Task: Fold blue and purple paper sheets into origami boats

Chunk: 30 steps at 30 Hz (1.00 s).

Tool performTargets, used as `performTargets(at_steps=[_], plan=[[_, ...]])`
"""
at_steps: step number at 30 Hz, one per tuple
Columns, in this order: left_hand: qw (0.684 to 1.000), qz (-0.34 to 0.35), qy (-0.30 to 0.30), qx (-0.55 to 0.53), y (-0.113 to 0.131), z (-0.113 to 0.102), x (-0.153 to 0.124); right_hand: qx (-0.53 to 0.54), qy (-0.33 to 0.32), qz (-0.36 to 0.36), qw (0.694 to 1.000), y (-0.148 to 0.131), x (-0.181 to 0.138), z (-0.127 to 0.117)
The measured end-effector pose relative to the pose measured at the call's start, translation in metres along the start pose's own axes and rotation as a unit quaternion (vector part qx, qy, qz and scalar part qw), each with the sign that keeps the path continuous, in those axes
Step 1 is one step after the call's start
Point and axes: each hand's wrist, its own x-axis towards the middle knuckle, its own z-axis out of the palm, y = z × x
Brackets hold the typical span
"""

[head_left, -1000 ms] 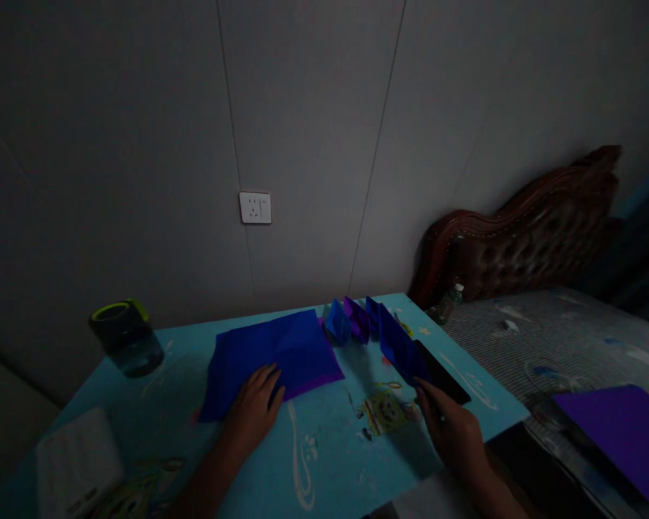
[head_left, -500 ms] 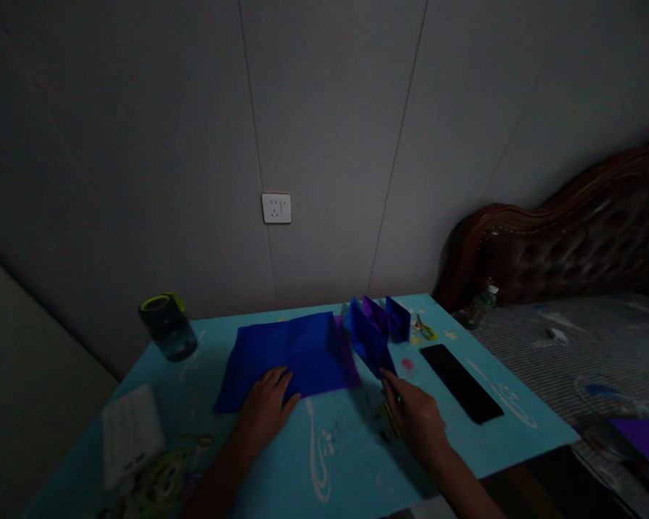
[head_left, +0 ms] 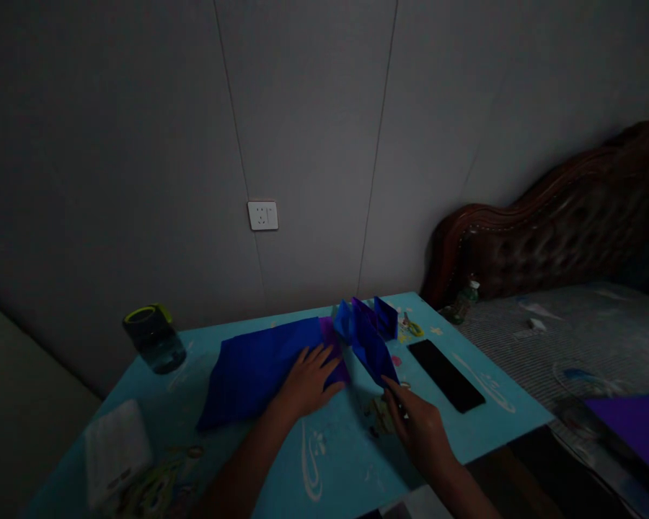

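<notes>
A stack of dark blue paper sheets (head_left: 254, 360) lies flat on the light blue table (head_left: 335, 461), with a purple sheet (head_left: 331, 339) showing at its right edge. My left hand (head_left: 306, 382) rests flat on the stack's right part, fingers spread. My right hand (head_left: 416, 425) pinches the near corner of a folded blue paper piece (head_left: 372, 347) that stands tilted above the table. Behind it stand small folded blue and purple paper shapes (head_left: 376, 316).
A black phone (head_left: 446, 375) lies to the right of the folded piece. A dark jar with a green rim (head_left: 152, 337) stands at the back left, a white pack (head_left: 113, 450) at the near left. A bed with a carved headboard (head_left: 546, 231) adjoins the table; purple paper (head_left: 638, 425) lies there.
My left hand has slid rightwards across the blue stack to its right edge. My right hand has brought the folded blue piece leftwards, off the phone, towards the stack.
</notes>
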Motion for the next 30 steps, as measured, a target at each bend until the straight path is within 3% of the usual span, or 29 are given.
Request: performTargets(at_steps=[4,8,13,17,20,23,27,30], plan=[[0.999,-0.017,-0.026,-0.020,0.001,0.021,0.018,-0.047,0.036,0.033,0.998,0.024,-0.011,-0.032],[0.999,-0.026,-0.012,-0.015,-0.007,0.035,0.007,-0.128,0.043,0.111,0.985,0.069,0.001,-0.055],[0.999,-0.036,0.020,-0.008,-0.015,0.037,-0.012,-0.204,-0.047,0.152,0.966,0.127,0.044,-0.048],[0.998,-0.047,0.038,0.000,-0.020,0.039,-0.023,-0.219,-0.088,0.135,0.962,0.146,0.067,-0.037],[0.997,-0.059,0.043,0.005,-0.021,0.039,-0.031,-0.210,-0.063,0.116,0.969,0.135,0.066,-0.035],[0.997,-0.064,0.037,0.008,-0.020,0.036,-0.040,-0.154,-0.040,0.037,0.987,0.102,0.054,-0.023],[0.997,-0.070,0.042,0.011,-0.019,0.032,-0.049,-0.079,-0.074,-0.075,0.991,0.041,0.045,0.017],[0.996,-0.072,0.048,0.013,-0.018,0.031,-0.052,-0.067,-0.128,-0.103,0.984,0.000,0.056,0.056]])
